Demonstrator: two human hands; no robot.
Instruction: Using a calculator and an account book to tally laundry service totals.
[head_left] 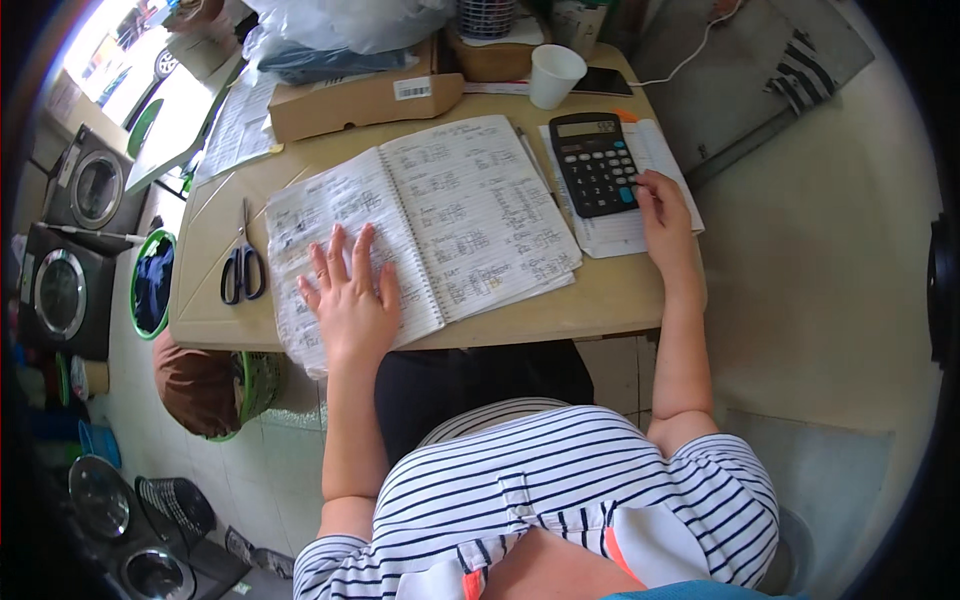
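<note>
My left hand point(352, 300) lies flat with fingers spread on the left page of an open spiral notebook point(470, 215), whose ruled pages are covered in handwriting. My right hand point(664, 212) is at the right edge of a black calculator point(592, 165), its bent fingertips over the lower right keys. Nothing shows gripped in it, though some fingers are partly hidden. Beneath the calculator are white papers point(612, 236). A pen point(530, 155) lies along the notebook's right edge. Dark-handled scissors point(242, 262) rest on the table left of the notebook.
Behind the notebook is a cardboard box point(360, 102) with plastic bags point(340, 35) on it. A white paper cup point(556, 76) stands near a dark phone point(605, 82) at the table's back. Left of the table point(520, 326) are laundry baskets point(262, 385) and front-loading machines point(62, 295).
</note>
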